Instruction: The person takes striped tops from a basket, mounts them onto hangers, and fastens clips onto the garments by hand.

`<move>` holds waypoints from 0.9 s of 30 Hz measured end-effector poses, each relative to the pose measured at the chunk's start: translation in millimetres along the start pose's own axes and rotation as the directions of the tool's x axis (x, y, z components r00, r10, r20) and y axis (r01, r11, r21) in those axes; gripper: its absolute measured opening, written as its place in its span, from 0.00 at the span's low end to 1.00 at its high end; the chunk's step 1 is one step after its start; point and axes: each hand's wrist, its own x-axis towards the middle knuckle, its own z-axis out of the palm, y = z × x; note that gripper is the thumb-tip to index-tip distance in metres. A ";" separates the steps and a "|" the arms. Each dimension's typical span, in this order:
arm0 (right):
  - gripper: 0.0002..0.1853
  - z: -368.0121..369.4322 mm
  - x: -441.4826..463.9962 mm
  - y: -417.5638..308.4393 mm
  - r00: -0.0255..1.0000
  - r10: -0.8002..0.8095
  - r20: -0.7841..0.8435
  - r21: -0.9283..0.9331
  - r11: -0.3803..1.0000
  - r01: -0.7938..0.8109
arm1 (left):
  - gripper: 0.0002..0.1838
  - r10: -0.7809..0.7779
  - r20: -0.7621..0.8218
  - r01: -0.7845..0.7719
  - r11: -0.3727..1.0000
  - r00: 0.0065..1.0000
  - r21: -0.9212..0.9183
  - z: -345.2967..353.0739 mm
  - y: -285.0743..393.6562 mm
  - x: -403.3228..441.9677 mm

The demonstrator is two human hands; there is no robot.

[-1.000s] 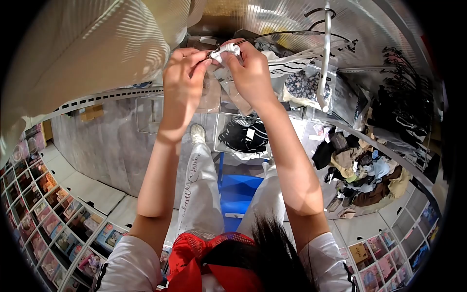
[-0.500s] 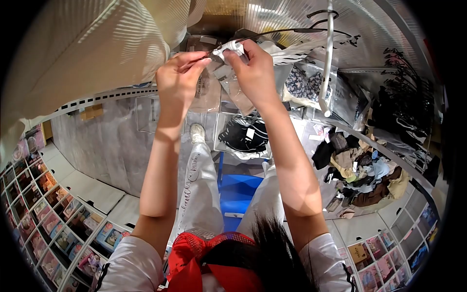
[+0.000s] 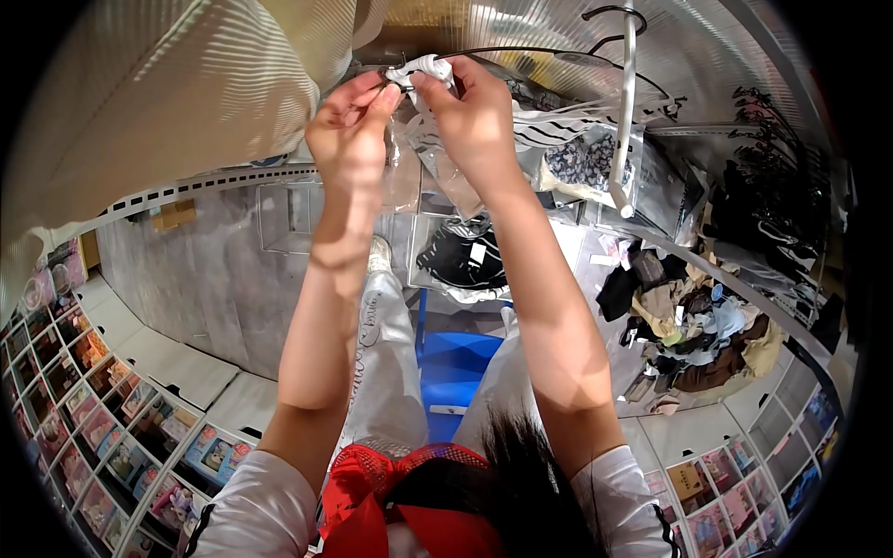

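Observation:
A black wire hanger point(image 3: 521, 50) hooks over the end of a white rod point(image 3: 625, 112) at the upper right, and a black-and-white striped garment point(image 3: 553, 128) hangs from it. My right hand point(image 3: 474, 107) pinches a bunched white strip of cloth point(image 3: 426, 67) near the hanger's left end. Close beside it, my left hand point(image 3: 358, 121) has thumb and fingers pressed together at the dark tip of the hanger, touching the edge of the white cloth. Exactly how the cloth meets the hanger tip is too small to tell.
Clear-bagged garments point(image 3: 405, 167) lie below my hands, with a bin of black clothing point(image 3: 465, 256) under them. A blue step stool point(image 3: 456, 367) stands between my legs. Clothes are piled point(image 3: 707, 316) at the right, near black hangers point(image 3: 767, 186). A pale curtain point(image 3: 167, 112) hangs upper left.
Both hands have moved up and slightly away from me with the white cloth. The hanger's left part has risen with them, and my left hand has come closer to my right.

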 end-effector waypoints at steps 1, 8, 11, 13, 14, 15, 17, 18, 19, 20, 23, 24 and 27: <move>0.08 0.3 0.8 0.6 1.000 0.005 0.014 0.027 1.000 -0.005 | 0.13 0.007 -0.014 -0.006 1.000 1.000 0.015 1.2 0.4 -1.3; 0.06 0.9 7.9 7.9 0.993 0.061 0.104 0.351 0.932 -0.094 | 0.13 -0.073 -0.116 0.042 0.966 0.991 -0.254 17.1 1.9 -8.2; 0.07 2.7 10.4 15.0 0.992 0.052 0.111 0.394 0.914 -0.092 | 0.13 -0.078 -0.072 0.047 0.932 0.994 -0.360 18.9 -4.7 -6.4; 0.08 2.3 9.9 15.0 0.991 0.063 0.118 0.357 0.928 -0.102 | 0.13 -0.092 -0.077 0.062 0.944 0.993 -0.325 19.6 -6.9 -3.2; 0.10 0.0 8.0 13.9 0.989 0.079 0.128 0.315 0.942 -0.116 | 0.13 -0.099 -0.080 0.070 0.949 0.992 -0.308 19.9 -8.1 -1.6; 0.11 -2.9 6.2 12.4 0.986 0.094 0.136 0.273 0.953 -0.129 | 0.14 -0.055 -0.042 0.044 0.971 0.998 -0.237 18.0 -11.0 0.8; 0.13 -10.1 -1.6 21.7 0.991 -0.132 -0.002 0.067 0.989 0.131 | 0.15 0.023 0.044 -0.019 0.995 0.999 -0.096 11.2 -16.7 5.3; 0.14 -15.4 -7.4 27.8 0.966 -0.253 -0.051 -0.049 0.967 0.251 | 0.16 0.122 0.032 -0.123 0.992 0.992 0.025 10.9 -14.9 4.6; 0.15 -23.9 -15.8 30.3 0.955 -0.265 -0.134 -0.085 0.963 0.255 | 0.18 0.222 0.032 -0.225 0.964 0.974 0.142 11.1 -11.5 2.6; 0.17 -35.3 -26.4 32.9 0.936 -0.281 -0.214 -0.121 0.958 0.260 | 0.19 0.322 0.041 -0.322 0.912 0.946 0.256 11.2 -7.8 1.5; 0.20 -90.6 -56.5 30.5 0.730 -0.626 -0.274 -0.651 0.680 0.338 | 0.23 0.609 0.328 -0.664 0.479 0.722 0.573 6.8 5.8 6.3; 0.20 -105.5 -52.5 25.3 0.599 -0.741 -0.304 -0.651 0.620 0.437 | 0.25 0.658 0.408 -0.751 0.395 0.634 0.529 9.1 7.2 12.0; 0.18 -139.4 -30.2 -19.7 0.645 -0.761 -0.068 -0.914 0.307 0.266 | 0.21 0.644 0.592 -0.851 0.190 0.484 0.490 25.7 18.8 24.9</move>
